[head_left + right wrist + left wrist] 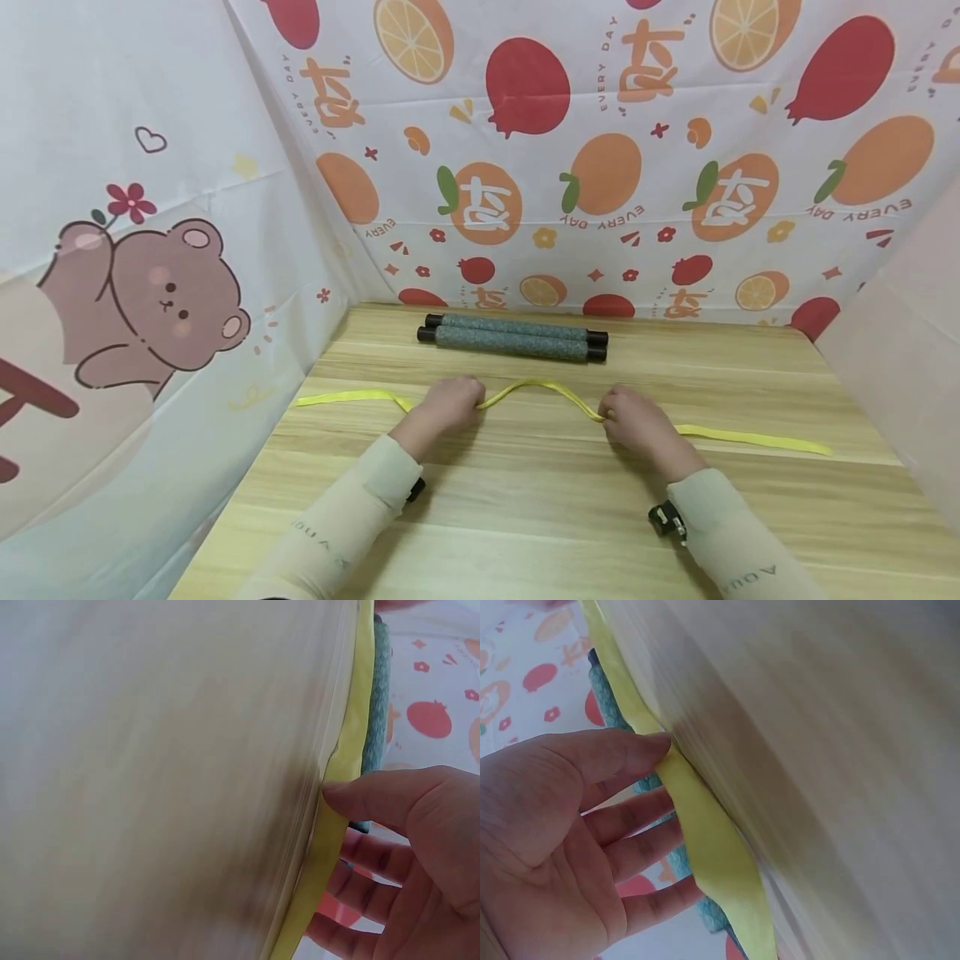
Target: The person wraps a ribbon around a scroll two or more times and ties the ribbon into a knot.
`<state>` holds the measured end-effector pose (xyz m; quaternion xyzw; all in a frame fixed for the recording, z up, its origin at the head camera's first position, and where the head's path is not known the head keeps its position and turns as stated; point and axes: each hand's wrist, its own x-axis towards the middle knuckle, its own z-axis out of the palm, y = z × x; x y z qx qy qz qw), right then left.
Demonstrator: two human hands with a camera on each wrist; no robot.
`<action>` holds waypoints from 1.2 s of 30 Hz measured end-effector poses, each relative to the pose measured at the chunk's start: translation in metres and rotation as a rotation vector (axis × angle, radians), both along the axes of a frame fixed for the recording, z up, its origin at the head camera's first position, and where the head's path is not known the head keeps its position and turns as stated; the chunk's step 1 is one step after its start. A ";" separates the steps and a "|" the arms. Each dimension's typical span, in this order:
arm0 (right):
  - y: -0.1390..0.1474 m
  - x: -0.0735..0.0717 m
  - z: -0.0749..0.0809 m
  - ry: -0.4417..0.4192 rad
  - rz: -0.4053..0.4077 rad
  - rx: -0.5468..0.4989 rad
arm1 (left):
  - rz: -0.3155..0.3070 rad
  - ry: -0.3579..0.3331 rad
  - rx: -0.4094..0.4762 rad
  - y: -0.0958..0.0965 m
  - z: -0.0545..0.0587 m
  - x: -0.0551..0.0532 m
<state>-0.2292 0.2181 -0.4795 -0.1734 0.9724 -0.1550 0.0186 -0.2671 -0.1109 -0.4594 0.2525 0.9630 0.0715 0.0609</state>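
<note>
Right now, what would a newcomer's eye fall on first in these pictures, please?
Most likely the bright yellow ribbon, running across the wooden table, with the left hand and the right hand pinching it and a loose arch between them. Next might come the two green rods, side by side farther back, then the fruit-printed cloth behind the table.

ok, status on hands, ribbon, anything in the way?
Left hand and right hand both pinching yellow ribbon. Ribbon slack, bowed between them. Two green rods lie beyond, apart from it. Nothing visibly blocking.
</note>
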 end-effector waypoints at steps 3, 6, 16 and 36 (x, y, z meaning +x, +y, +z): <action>0.010 0.003 0.000 -0.027 -0.023 -0.014 | 0.009 -0.008 0.007 -0.009 0.002 0.001; 0.022 0.007 0.001 -0.048 -0.044 -0.024 | 0.022 -0.017 0.019 -0.019 0.005 0.004; 0.065 0.021 -0.001 -0.051 -0.089 -0.020 | 0.075 -0.206 -0.006 -0.057 0.017 0.008; 0.166 0.048 -0.006 -0.065 -0.187 0.023 | 0.183 -0.084 -0.045 -0.136 0.014 -0.003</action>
